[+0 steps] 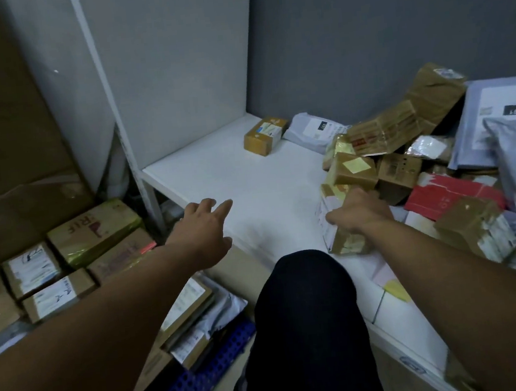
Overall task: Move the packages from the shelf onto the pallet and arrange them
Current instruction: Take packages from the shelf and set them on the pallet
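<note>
A white shelf (236, 178) runs from the centre to the right, with a heap of taped cardboard boxes and grey mailer bags (403, 135) on its right half. My right hand (360, 213) grips a small taped box with a white label (334, 235) at the heap's near left edge. My left hand (206, 229) hovers over the shelf's front left corner, fingers spread, holding nothing. One small yellow-brown box (264, 135) stands alone at the back of the shelf. Lower left, a blue plastic pallet (205, 369) carries rows of labelled boxes (55, 280).
A big cardboard carton (4, 126) leans at the far left behind the pallet's boxes. The white shelf upright (114, 115) rises between pallet and shelf. My knee in dark trousers (307, 311) is in front of the shelf edge. A grey wall backs the shelf.
</note>
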